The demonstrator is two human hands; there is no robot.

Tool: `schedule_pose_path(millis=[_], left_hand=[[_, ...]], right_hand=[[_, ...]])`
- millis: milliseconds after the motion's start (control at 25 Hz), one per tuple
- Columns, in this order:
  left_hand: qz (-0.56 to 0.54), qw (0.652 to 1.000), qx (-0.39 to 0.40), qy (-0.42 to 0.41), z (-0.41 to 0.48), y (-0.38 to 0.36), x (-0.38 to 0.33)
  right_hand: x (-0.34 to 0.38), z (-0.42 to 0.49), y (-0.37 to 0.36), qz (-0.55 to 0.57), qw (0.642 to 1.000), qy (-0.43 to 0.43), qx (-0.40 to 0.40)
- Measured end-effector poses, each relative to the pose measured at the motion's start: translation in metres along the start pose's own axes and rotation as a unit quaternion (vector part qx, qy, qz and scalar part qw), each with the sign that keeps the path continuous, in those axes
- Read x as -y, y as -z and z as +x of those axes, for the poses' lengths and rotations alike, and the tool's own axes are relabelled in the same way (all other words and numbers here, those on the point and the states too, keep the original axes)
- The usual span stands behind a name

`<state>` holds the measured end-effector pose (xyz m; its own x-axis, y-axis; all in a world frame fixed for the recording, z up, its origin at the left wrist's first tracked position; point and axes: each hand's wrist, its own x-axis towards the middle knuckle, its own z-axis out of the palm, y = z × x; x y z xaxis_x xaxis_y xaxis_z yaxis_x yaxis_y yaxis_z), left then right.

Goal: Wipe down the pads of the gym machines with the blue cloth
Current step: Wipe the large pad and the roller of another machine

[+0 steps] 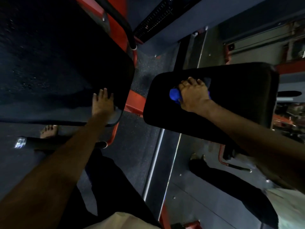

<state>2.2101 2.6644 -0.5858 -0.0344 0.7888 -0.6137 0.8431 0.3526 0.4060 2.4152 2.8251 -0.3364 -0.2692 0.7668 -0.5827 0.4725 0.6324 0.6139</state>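
The blue cloth (174, 95) lies bunched under the right hand (194, 95), whose fingers curl over it and press it onto the small black pad (231, 100). A lump of cloth bulges out from under those fingers on the side toward the other hand. It looks light and limp, so it probably needs no special hold: a wad in the palm with the fingers bearing down should do. The pad beyond the fingertips looks smooth and firm, so the cloth should glide easily. The left hand (102, 103) lies flat with fingers spread on the corner of the large black pad (66, 63), holding nothing and likely bracing. A red frame (133, 103) runs between the two hands.
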Motion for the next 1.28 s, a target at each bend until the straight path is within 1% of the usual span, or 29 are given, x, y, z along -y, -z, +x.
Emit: schedule_pose_path(millis=[40, 80, 120, 160, 200, 240, 320, 440, 520, 560, 640, 760, 800, 840, 920, 1040, 1120, 1160, 1280], left_hand=[[-0.103, 0.994, -0.01, -0.021, -0.005, -0.004, -0.019], [-0.221, 0.975, 0.003, -0.034, -0.012, -0.009, -0.043], [-0.326, 0.944, 0.03, -0.042, -0.019, -0.014, -0.068], [-0.395, 0.916, 0.056, -0.047, -0.027, -0.018, -0.092], [-0.438, 0.895, 0.07, -0.044, -0.032, -0.026, -0.113], [-0.461, 0.883, 0.074, -0.042, -0.035, -0.036, -0.129], [-0.463, 0.88, 0.099, -0.029, -0.035, -0.05, -0.144], [-0.439, 0.892, 0.106, -0.02, -0.038, -0.048, -0.147], [-0.444, 0.889, 0.109, -0.021, -0.036, -0.047, -0.149], [-0.451, 0.886, 0.104, -0.027, -0.036, -0.044, -0.15], [-0.469, 0.878, 0.087, -0.04, -0.033, -0.049, -0.151], [-0.518, 0.85, 0.087, -0.041, -0.035, -0.051, -0.152], [-0.532, 0.842, 0.093, -0.025, -0.038, -0.051, -0.151], [-0.54, 0.836, 0.096, -0.009, -0.041, -0.052, -0.15], [-0.534, 0.84, 0.096, 0.013, -0.044, -0.057, -0.148], [-0.536, 0.839, 0.091, 0.02, -0.052, -0.057, -0.149], [-0.541, 0.835, 0.092, 0.022, -0.054, -0.051, -0.154], [-0.542, 0.835, 0.089, 0.023, -0.056, -0.048, -0.157], [-0.531, 0.843, 0.086, 0.017, -0.055, -0.042, -0.157]], right_hand=[[0.005, 0.009, -0.002, -0.002, 1.0, 0.001, 0.003], [0.011, 0.022, -0.004, 0.004, 1.0, 0.003, 0.006], [0.018, 0.037, -0.003, 0.01, 1.0, 0.001, 0.01], [0.024, 0.051, -0.002, 0.012, 1.0, -0.007, 0.014], [0.03, 0.064, -0.003, 0.011, 1.0, -0.015, 0.022], [0.04, 0.073, -0.007, 0.002, 1.0, -0.013, 0.028], [0.061, 0.079, -0.018, -0.024, 0.997, 0.051, 0.045], [0.075, 0.084, -0.031, -0.03, 0.982, 0.173, 0.066], [0.076, 0.1, -0.026, -0.017, 0.976, 0.208, 0.064], [0.079, 0.107, -0.024, -0.009, 0.977, 0.204, 0.064], [0.095, 0.114, -0.027, -0.032, 0.978, 0.193, 0.077], [0.108, 0.118, -0.039, -0.032, 0.969, 0.226, 0.099], [0.106, 0.121, -0.039, -0.024, 0.97, 0.22, 0.097], [0.104, 0.124, -0.037, -0.016, 0.976, 0.197, 0.089], [0.094, 0.128, -0.03, -0.01, 0.99, 0.129, 0.062], [0.078, 0.114, -0.023, -0.001, 0.999, 0.039, 0.035], [0.059, 0.096, -0.021, 0.011, 1.0, 0.009, 0.018], [0.05, 0.089, -0.023, 0.007, 1.0, 0.017, 0.01], [0.04, 0.08, -0.031, -0.023, 0.996, 0.091, -0.001]])
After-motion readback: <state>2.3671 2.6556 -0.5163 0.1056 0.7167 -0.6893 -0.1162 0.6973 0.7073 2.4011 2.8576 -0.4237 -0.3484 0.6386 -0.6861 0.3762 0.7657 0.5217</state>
